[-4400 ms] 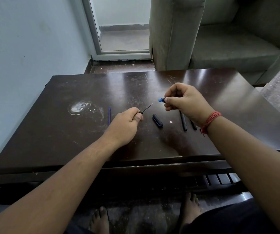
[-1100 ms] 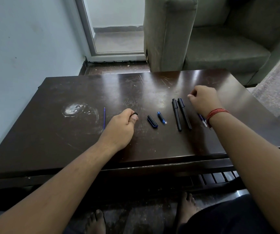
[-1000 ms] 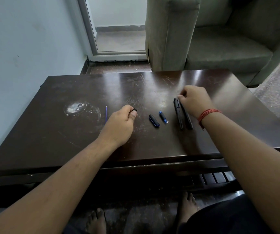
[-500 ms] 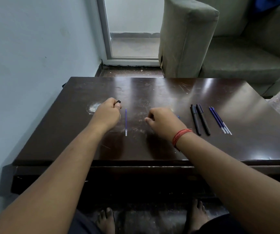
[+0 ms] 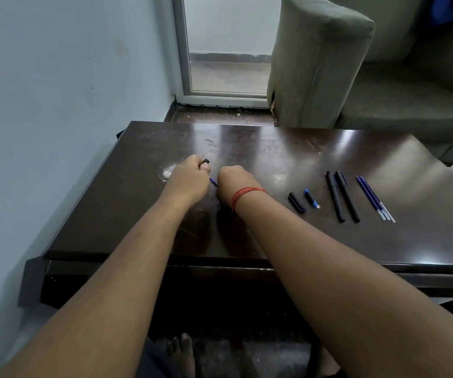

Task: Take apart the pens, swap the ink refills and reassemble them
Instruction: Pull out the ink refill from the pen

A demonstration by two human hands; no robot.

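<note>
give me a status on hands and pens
Left hand grips black barrel. Right hand on blue refill. Cap, tip, two pens, spare refills lie right. Nothing in the way.

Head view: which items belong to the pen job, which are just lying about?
Job:
- left hand, black pen barrel
- right hand, thin blue refill
- black cap
- blue tip piece
- two black pens
- spare blue refills

Lying about:
- grey-green sofa
- white door frame
</note>
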